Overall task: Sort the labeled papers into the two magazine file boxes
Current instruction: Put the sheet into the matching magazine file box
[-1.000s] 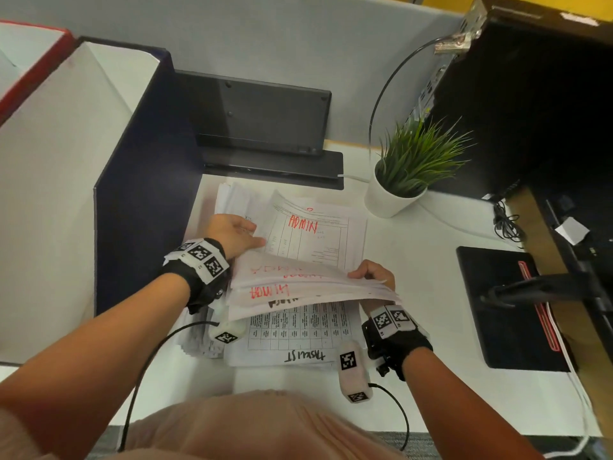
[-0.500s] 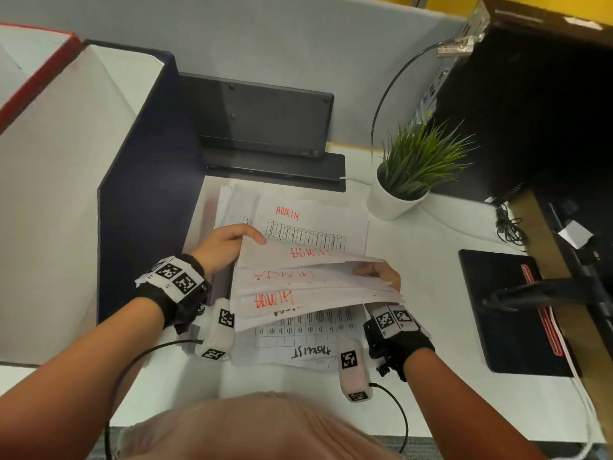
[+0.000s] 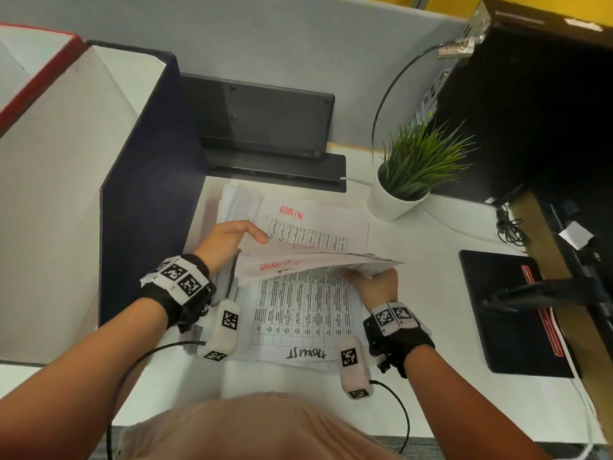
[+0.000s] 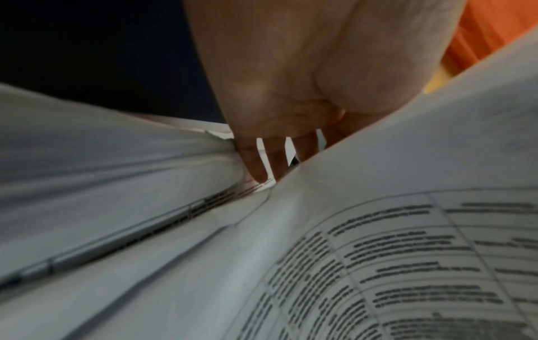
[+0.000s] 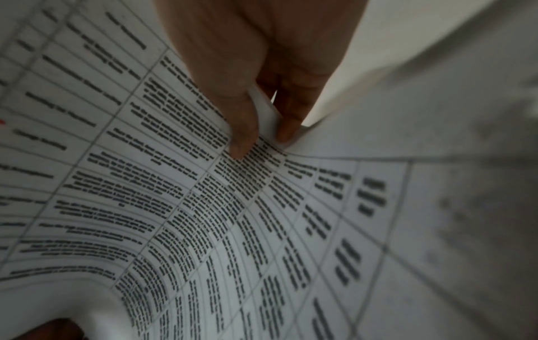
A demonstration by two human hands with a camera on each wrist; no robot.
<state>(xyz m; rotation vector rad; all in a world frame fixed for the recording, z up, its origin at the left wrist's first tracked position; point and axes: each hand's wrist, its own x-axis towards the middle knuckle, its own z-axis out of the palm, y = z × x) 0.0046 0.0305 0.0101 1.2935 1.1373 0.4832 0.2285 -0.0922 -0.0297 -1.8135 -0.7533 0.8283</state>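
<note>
A sheaf of red-labelled papers (image 3: 318, 260) is lifted off the pile on the white desk (image 3: 431, 254). My left hand (image 3: 232, 239) grips its left edge, fingers curled over the top. My right hand (image 3: 376, 282) pinches its right edge; thumb (image 5: 243, 138) and finger (image 5: 288, 128) clamp the sheets. Under the sheaf lies a table sheet marked TASKLIST (image 3: 305, 327). Beyond it lies a sheet marked ADMIN (image 3: 298, 220). The navy file box (image 3: 146, 194) stands just left of the pile, the red file box (image 3: 36, 71) farther left. In the left wrist view my fingers (image 4: 256, 165) reach between paper layers (image 4: 378, 241).
A black stand (image 3: 265, 127) sits behind the pile. A potted plant (image 3: 408, 180) is at the back right, and a black pad (image 3: 510, 313) lies to the right. A dark computer case (image 3: 537, 94) and cables (image 3: 510, 227) fill the right side.
The fanned red-labelled sheets have closed into one sheaf and risen off the pile. More of the TASKLIST sheet shows beneath. My left hand shifted to the sheaf's left edge.
</note>
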